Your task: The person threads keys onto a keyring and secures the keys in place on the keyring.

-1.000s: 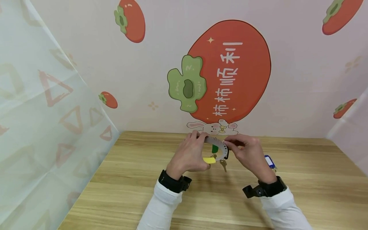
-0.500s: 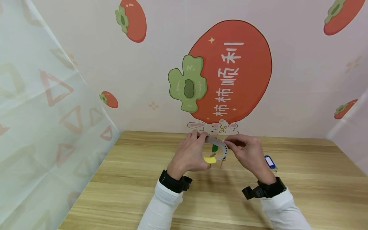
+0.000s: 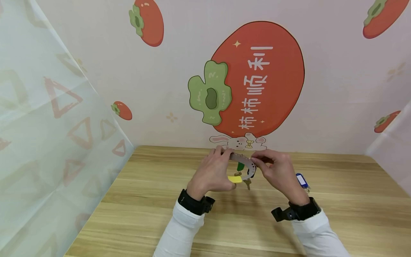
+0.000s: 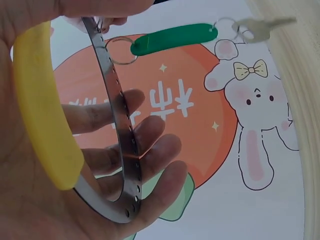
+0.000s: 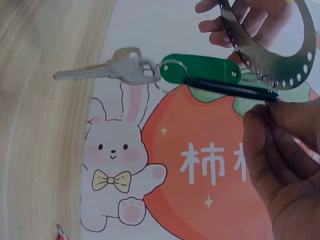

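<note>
Gripping | left fingers (image 4: 162, 195) curved wide round yellow-handled metal band (image 4: 131, 172) | right fingers (image 5: 256, 137) pinched narrow on small ring (image 5: 270, 85)

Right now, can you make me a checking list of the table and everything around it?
Surface: wooden table.
Things being handled: curved metal strip with holes and yellow handle; green tag, black tag and keys nearby.
Clutter: blue tag on the table; red tip, mostly out of view.
Hands: left hand holds the yellow handle; right hand pinches a metal ring at the strip.
Cables: nothing seen.
Surroundings: pale wall with red fruit and bunny pictures.
</note>
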The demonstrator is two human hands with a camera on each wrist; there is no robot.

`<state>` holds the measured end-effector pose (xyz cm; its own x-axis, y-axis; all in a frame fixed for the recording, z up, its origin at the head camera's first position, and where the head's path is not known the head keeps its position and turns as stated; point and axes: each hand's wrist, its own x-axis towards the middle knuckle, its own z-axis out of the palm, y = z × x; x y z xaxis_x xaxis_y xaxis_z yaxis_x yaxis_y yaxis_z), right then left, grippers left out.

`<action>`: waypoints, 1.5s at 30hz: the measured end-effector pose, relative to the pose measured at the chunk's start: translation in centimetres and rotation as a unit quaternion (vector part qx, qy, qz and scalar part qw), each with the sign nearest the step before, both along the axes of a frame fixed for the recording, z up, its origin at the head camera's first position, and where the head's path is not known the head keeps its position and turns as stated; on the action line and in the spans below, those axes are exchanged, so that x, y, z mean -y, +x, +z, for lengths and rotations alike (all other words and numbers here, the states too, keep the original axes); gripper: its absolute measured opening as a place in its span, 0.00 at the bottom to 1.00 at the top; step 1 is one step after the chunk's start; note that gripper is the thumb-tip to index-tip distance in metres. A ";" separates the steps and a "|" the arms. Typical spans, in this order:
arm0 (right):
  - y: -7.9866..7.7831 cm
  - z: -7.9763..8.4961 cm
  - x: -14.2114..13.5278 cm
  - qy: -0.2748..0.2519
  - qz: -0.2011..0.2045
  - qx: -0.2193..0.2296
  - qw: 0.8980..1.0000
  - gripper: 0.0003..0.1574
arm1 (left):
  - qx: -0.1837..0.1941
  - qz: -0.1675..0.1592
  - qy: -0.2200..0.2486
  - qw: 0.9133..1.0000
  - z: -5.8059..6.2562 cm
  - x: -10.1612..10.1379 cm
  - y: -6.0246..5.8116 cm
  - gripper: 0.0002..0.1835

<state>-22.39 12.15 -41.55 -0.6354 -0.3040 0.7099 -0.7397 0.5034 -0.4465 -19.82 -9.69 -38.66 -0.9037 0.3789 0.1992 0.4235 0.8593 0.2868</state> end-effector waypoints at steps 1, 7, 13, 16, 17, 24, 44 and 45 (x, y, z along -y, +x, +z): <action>0.0 0.0 0.0 -0.002 -0.006 0.009 1.000 0.11 | -0.003 0.003 0.000 1.000 0.0 0.0 0.0 0.49; 0.3 0.0 0.2 -0.027 -0.029 0.062 0.997 0.08 | -0.021 0.020 0.004 1.000 0.0 -0.2 0.1 0.46; 0.3 -0.1 0.3 -0.038 -0.020 0.052 0.998 0.09 | -0.027 0.021 -0.004 0.999 0.0 -0.4 0.1 0.46; 0.1 -0.2 0.2 -0.031 -0.005 0.023 0.999 0.11 | -0.022 0.021 -0.009 0.999 0.0 -0.3 0.1 0.47; 0.1 -0.2 0.2 -0.027 0.001 0.012 1.000 0.12 | -0.020 0.020 -0.011 1.000 0.0 -0.3 0.1 0.48; -0.1 -0.2 0.0 0.009 0.027 -0.053 0.998 0.16 | -0.003 0.003 -0.010 1.000 -0.1 -0.1 0.1 0.48; 0.2 -0.4 0.4 -0.038 -0.034 0.045 0.998 0.08 | -0.031 0.030 0.011 0.999 -0.1 -0.3 -0.1 0.46; 0.2 -0.4 0.4 -0.040 -0.032 0.043 0.998 0.08 | -0.033 0.028 0.009 0.999 -0.1 -0.3 -0.1 0.46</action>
